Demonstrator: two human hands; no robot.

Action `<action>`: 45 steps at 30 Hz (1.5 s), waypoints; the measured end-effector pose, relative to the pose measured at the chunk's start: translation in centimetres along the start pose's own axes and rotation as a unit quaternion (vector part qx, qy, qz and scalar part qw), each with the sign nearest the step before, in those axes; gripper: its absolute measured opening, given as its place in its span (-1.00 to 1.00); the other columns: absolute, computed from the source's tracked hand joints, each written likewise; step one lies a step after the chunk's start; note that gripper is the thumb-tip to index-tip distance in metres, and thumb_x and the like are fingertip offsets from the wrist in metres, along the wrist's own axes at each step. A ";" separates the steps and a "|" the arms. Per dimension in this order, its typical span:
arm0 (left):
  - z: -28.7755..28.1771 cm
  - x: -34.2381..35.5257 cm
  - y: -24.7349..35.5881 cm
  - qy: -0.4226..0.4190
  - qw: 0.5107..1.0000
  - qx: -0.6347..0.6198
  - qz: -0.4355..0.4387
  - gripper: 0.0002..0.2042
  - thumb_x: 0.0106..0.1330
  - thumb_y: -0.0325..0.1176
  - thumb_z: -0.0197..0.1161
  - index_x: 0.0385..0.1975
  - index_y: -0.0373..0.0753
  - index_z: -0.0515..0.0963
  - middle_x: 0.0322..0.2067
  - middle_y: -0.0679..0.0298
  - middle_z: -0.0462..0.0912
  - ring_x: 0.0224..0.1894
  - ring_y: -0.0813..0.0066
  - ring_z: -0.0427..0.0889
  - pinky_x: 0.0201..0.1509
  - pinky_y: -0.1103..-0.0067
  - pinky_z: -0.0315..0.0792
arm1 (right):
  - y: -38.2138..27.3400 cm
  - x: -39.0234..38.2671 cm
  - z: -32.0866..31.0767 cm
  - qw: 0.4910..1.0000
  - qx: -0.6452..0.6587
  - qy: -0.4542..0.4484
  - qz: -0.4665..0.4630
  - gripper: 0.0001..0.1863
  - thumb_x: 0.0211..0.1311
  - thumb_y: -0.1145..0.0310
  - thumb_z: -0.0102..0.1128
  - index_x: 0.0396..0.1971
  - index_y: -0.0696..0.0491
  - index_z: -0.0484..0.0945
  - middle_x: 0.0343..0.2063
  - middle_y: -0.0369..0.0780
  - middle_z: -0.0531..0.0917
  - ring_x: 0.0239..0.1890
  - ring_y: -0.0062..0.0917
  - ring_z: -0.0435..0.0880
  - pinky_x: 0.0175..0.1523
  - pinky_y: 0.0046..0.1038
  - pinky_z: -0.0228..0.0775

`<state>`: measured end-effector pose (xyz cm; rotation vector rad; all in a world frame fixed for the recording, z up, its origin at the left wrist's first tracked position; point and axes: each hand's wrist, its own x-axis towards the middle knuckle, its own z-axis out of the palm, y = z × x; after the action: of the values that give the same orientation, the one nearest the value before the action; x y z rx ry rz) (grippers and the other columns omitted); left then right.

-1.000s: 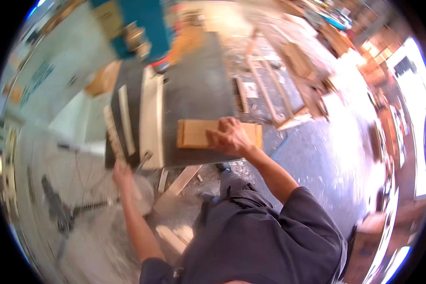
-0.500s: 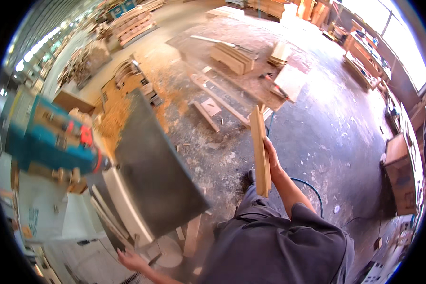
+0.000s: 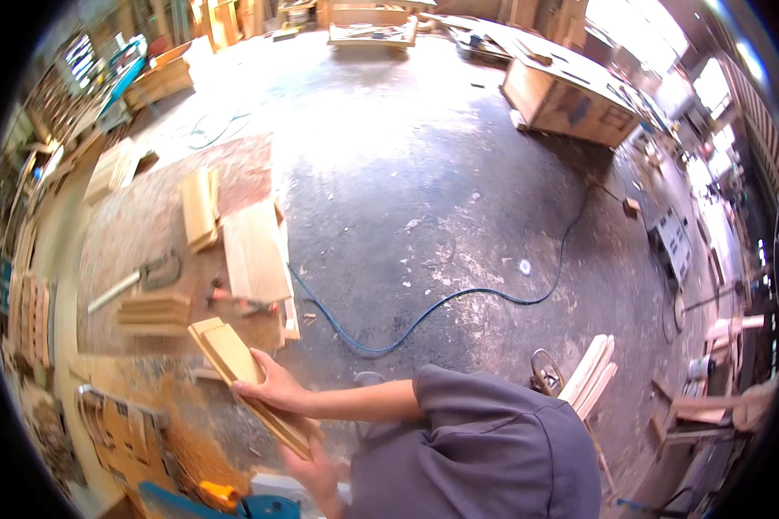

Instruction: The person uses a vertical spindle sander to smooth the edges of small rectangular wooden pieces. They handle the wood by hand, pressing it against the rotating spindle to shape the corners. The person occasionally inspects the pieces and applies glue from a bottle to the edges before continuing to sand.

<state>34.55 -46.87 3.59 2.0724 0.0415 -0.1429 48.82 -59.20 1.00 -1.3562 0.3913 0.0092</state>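
My right hand (image 3: 273,385) grips a short stack of pale wooden boards (image 3: 221,350), held slanting at the lower middle. My left hand (image 3: 307,467) is at their lower end, its fingers partly hidden at the boards. Just beyond them, a low wooden sheet (image 3: 121,233) bears board stacks (image 3: 151,316), a wide light panel (image 3: 251,246), a clamp (image 3: 160,268) and a red-and-black tool (image 3: 234,298).
A blue cable (image 3: 459,294) snakes over the grey floor. A wooden bench (image 3: 563,112) stands at the back right, pale battens (image 3: 589,372) beside my right side. A blue machine (image 3: 268,510) shows at the bottom edge, sawdust (image 3: 190,432) near it.
My view has swung away from the machine's dark table toward the floor stacks. The boards, lifted by my right hand, have swung leftward in the view, and my left hand has come to their end.
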 end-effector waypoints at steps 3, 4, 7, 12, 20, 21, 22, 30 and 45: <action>1.3 5.4 1.0 -0.052 0.998 0.044 0.007 -0.42 0.39 -0.53 0.32 0.39 -0.49 0.34 0.19 -0.06 0.60 0.19 0.15 0.65 0.29 0.33 0.55 | -2.5 3.4 -3.4 0.996 -0.032 0.066 -0.047 0.26 0.15 -0.26 0.56 0.60 0.21 0.09 0.40 0.17 0.46 0.47 -0.08 0.47 0.55 -0.21 0.29; 1.7 6.9 1.5 -0.071 0.996 0.047 -0.013 -0.44 0.38 -0.57 0.30 0.38 -0.49 0.34 0.19 -0.06 0.59 0.19 0.15 0.65 0.29 0.33 0.56 | -2.8 4.5 -4.4 0.993 -0.041 0.092 -0.067 0.24 0.17 -0.23 0.57 0.60 0.21 0.09 0.41 0.17 0.45 0.48 -0.09 0.46 0.55 -0.21 0.28; 3.6 10.2 0.1 -0.104 0.987 -0.125 0.009 -0.40 0.33 -0.68 0.24 0.41 -0.46 0.34 0.21 -0.02 0.58 0.20 0.16 0.65 0.31 0.32 0.58 | -3.4 6.8 -7.2 0.991 -0.007 0.096 -0.089 0.11 0.28 -0.03 0.56 0.60 0.21 0.12 0.46 0.13 0.39 0.51 -0.10 0.41 0.58 -0.21 0.25; 4.0 19.4 1.9 -0.107 0.920 -0.340 -0.162 -0.40 0.31 -0.67 0.23 0.42 -0.40 0.39 0.20 0.01 0.63 0.19 0.12 0.70 0.20 0.28 0.70 | -3.7 9.9 -10.0 1.000 0.009 0.014 -0.010 -0.29 0.40 0.31 0.47 0.47 0.14 0.41 0.36 -0.09 0.58 0.30 -0.43 0.60 0.32 -0.34 0.50; 5.5 42.7 0.9 -0.167 0.899 -0.396 -0.083 -0.55 0.40 -0.60 0.18 0.30 -0.42 0.49 0.05 0.08 0.71 -0.02 0.22 0.80 -0.07 0.34 0.82 | -0.8 8.6 -18.0 0.966 0.053 0.251 0.014 -0.70 0.50 0.46 0.30 0.12 0.26 0.67 -0.33 -0.31 0.69 -0.37 -0.65 0.61 -0.24 -0.55 0.47; 5.2 46.8 0.8 -0.169 0.900 -0.395 -0.072 -0.56 0.41 -0.59 0.15 0.29 -0.44 0.46 0.06 0.04 0.71 -0.01 0.15 0.81 -0.04 0.31 0.84 | -0.1 9.4 -17.7 0.965 0.051 0.256 0.023 -0.71 0.50 0.46 0.30 0.11 0.26 0.67 -0.34 -0.30 0.69 -0.38 -0.66 0.61 -0.25 -0.55 0.46; 5.7 49.4 0.5 -0.168 0.897 -0.402 -0.078 -0.56 0.41 -0.59 0.15 0.29 -0.43 0.47 0.06 0.04 0.71 -0.01 0.15 0.81 -0.03 0.30 0.83 | 0.7 9.3 -18.1 0.964 0.042 0.260 0.033 -0.72 0.50 0.46 0.30 0.10 0.26 0.66 -0.34 -0.30 0.69 -0.39 -0.66 0.61 -0.27 -0.55 0.46; 6.3 62.9 0.4 -0.124 0.931 -0.291 -0.184 -0.73 0.51 -0.28 0.36 0.00 -0.37 0.69 -0.25 0.07 0.80 -0.04 0.26 0.84 -0.25 0.45 0.80 | 1.8 11.0 -15.5 0.961 0.052 0.263 0.071 -0.70 0.50 0.45 0.31 0.13 0.24 0.64 -0.38 -0.28 0.68 -0.42 -0.66 0.63 -0.33 -0.61 0.48; -10.1 54.8 -22.0 0.285 0.854 -0.366 -0.234 -0.55 0.45 -0.04 0.40 0.02 -0.36 0.65 -0.11 0.09 0.77 -0.08 0.26 0.76 0.06 0.32 0.60 | 1.2 15.6 -12.0 0.979 -0.124 0.155 0.042 -0.72 0.49 0.41 0.31 0.08 0.22 0.69 -0.42 -0.35 0.66 -0.44 -0.73 0.57 -0.32 -0.63 0.46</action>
<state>87.81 -29.00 -17.26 1.2365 0.8418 0.1811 59.88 -73.73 -6.37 -1.5910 0.7285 -0.0865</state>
